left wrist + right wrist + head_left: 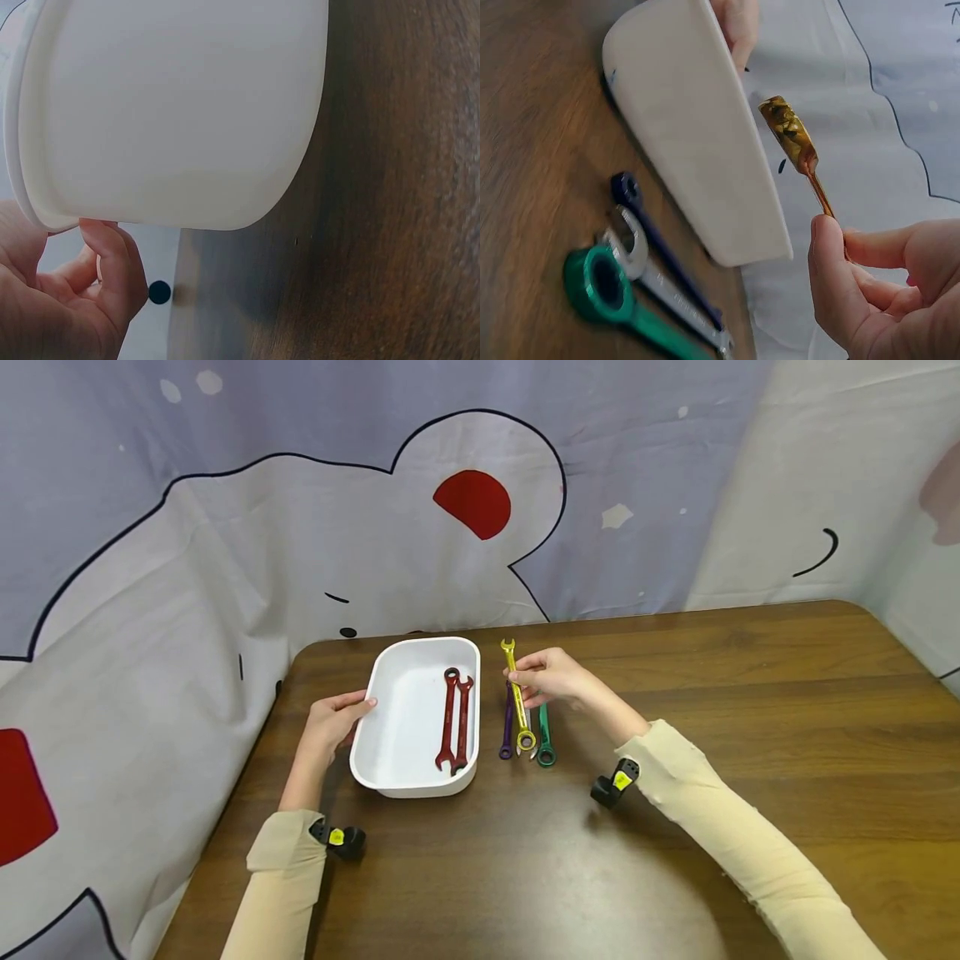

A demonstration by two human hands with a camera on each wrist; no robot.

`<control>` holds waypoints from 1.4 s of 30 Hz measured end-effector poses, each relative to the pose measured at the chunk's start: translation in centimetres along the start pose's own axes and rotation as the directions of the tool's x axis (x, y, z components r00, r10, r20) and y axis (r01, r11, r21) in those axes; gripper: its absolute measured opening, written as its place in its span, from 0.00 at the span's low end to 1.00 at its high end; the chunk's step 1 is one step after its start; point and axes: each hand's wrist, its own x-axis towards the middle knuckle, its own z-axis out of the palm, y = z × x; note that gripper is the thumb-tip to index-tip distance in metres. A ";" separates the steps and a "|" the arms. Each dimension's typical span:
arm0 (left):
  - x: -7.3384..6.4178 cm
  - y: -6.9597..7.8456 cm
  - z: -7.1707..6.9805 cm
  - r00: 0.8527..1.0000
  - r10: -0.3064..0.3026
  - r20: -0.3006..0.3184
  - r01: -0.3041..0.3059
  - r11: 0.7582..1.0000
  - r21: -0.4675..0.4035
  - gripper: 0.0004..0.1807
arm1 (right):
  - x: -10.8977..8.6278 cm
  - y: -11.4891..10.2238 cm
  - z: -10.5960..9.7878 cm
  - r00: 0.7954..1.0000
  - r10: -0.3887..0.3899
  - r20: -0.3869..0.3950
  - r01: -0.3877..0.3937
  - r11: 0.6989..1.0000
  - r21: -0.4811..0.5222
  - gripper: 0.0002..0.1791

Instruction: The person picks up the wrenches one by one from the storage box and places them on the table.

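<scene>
My right hand [551, 678] pinches a yellow combination wrench [514, 687] between thumb and fingers, lifted above the table; its gold ring end [789, 127] shows in the right wrist view. Below it lie a purple wrench [507, 727], a green wrench [545, 739] and silver wrench metal [664, 285], partly covered in the head view. My left hand [333, 722] grips the left rim of a white tub [401, 781], thumb over the edge and fingers outside beneath it. Inside the tub, along its right side, two red wrenches [447, 718] lie side by side.
The brown wooden table [540, 860] carries everything. A patterned cloth [337, 543] hangs behind its far edge and down the left side. Each sleeve has a black wrist camera [615, 782] strapped on. The loose wrenches lie just right of the tub.
</scene>
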 end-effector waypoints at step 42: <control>-0.3 0.0 0.4 1.000 -0.015 0.004 0.015 1.000 -0.007 0.29 | 0.5 5.5 -4.1 0.981 0.173 -0.090 -0.178 0.983 -0.048 0.24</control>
